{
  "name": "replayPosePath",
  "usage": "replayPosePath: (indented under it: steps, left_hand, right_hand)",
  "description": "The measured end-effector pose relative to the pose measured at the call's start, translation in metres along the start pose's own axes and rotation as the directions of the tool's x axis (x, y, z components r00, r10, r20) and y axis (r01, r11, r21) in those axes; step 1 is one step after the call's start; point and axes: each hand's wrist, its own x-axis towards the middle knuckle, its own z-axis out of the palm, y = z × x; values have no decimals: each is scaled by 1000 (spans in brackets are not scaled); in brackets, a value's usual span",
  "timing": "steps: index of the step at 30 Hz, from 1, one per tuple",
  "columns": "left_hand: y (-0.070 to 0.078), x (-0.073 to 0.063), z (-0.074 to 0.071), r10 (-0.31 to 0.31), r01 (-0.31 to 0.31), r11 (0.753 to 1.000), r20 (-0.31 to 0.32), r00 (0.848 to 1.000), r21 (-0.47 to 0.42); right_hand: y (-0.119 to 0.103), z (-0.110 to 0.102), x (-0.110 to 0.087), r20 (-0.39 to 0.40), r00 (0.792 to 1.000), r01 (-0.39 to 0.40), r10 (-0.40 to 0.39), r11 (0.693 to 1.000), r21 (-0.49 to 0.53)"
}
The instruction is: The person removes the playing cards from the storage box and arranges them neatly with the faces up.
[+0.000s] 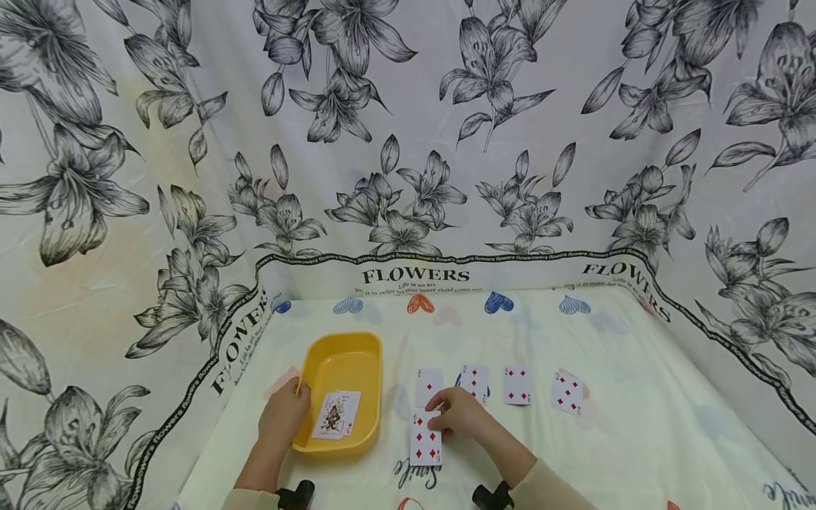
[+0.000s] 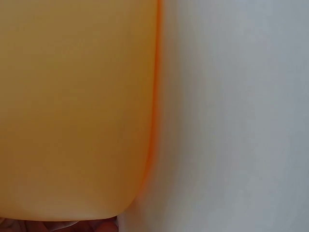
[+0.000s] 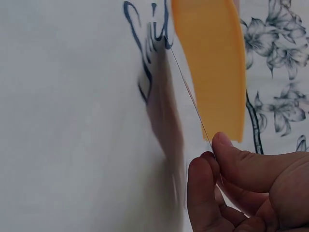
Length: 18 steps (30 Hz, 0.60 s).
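Observation:
My left hand (image 1: 285, 411) grips the left rim of a yellow tray (image 1: 371, 368), which fills much of the left wrist view. Inside it a joker card (image 1: 332, 416) overlaps another playing card (image 1: 350, 409). My right hand (image 1: 464, 416) pinches a six of diamonds (image 1: 425, 452) at its right edge between thumb and fingers. That card shows edge-on in the right wrist view, tilted over the cloth with a shadow beside it. Just beyond it lies a face-up diamond card (image 1: 428, 381), partly covered by my fingertips.
Farther right, in a row, lie a three of diamonds (image 1: 468, 375), a four of diamonds (image 1: 517, 384) and a slightly turned five of diamonds (image 1: 567, 392). A pale cloth (image 1: 637, 425) with hearts covers the table. Flower-printed curtain (image 1: 408, 106) encloses the back and sides.

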Motion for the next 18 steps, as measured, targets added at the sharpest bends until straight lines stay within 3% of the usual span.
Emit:
replayPosePath:
  steps: [8, 14, 18]
  left_hand:
    - [-1, -1, 2, 13, -12, 1000, -13, 1000, 8]
    - [-2, 0, 2, 17, -17, 1000, -24, 1000, 8]
    - [-3, 0, 1, 15, -15, 1000, -20, 1000, 7]
  right_hand:
    - [5, 13, -2, -98, 994, 23, -39, 987, -158]
    - [2, 21, -6, -161, 982, 32, -96, 933, -359]
    - [-4, 24, -9, -174, 981, 3, -85, 907, -421]
